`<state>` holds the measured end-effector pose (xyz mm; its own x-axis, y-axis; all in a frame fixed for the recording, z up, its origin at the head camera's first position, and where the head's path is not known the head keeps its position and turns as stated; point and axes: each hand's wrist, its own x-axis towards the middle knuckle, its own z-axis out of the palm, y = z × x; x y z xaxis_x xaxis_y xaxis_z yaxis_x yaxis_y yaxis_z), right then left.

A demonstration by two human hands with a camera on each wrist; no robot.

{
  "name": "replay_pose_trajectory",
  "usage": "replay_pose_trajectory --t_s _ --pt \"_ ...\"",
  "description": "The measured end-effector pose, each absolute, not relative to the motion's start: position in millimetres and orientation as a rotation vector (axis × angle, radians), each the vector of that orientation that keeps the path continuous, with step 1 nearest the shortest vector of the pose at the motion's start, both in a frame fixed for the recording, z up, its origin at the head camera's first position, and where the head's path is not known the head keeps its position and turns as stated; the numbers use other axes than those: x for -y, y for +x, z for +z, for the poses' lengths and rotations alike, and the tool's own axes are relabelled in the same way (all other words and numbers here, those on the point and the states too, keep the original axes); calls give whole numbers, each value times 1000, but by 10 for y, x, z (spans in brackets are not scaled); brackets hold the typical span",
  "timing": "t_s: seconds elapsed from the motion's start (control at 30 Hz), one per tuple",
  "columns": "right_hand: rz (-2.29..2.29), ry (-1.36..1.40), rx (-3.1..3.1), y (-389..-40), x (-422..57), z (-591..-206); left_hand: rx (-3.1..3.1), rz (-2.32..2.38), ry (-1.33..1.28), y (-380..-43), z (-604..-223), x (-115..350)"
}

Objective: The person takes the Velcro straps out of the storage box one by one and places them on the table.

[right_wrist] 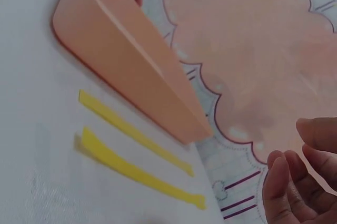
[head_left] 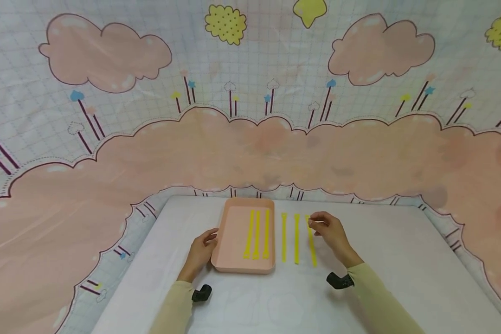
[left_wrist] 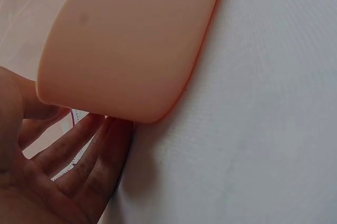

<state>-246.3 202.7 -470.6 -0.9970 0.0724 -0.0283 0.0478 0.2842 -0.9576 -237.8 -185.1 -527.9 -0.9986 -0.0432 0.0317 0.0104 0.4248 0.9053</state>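
A peach tray [head_left: 230, 236] lies on the table with three slim yellow strips [head_left: 257, 234] side by side in its right half, each flared at one end. My left hand [head_left: 201, 253] is at the tray's left side, its relaxed fingers [left_wrist: 89, 153] touching the outer wall near the corner. Right of the tray, three more strips lie roughly parallel: a near strip [head_left: 284, 237], a middle strip [head_left: 297, 239] and a far-right strip [head_left: 312, 248]. My right hand [head_left: 334, 234] is over that last strip's far end, fingers loosely bent; nothing shows between thumb and fingertips in the right wrist view.
The white table [head_left: 384, 260] extends to both sides and toward me. A patterned cloth backdrop [head_left: 275, 153] with clouds rises behind the table's far edge. Dark wrist mounts [head_left: 339, 280] sit below both hands.
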Motion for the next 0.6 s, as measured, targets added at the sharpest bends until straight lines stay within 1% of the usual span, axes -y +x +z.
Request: replay_pose_trajectory --t_s 0.33,0.6 --pt "1944 -60 2477 -2416 -1838 -4650 2628 -1652 64 -2372 -5357 1900" --pt "1971 23 2461 -2439 -1714 -4600 2627 -1662 36 -2387 -5288 1855"
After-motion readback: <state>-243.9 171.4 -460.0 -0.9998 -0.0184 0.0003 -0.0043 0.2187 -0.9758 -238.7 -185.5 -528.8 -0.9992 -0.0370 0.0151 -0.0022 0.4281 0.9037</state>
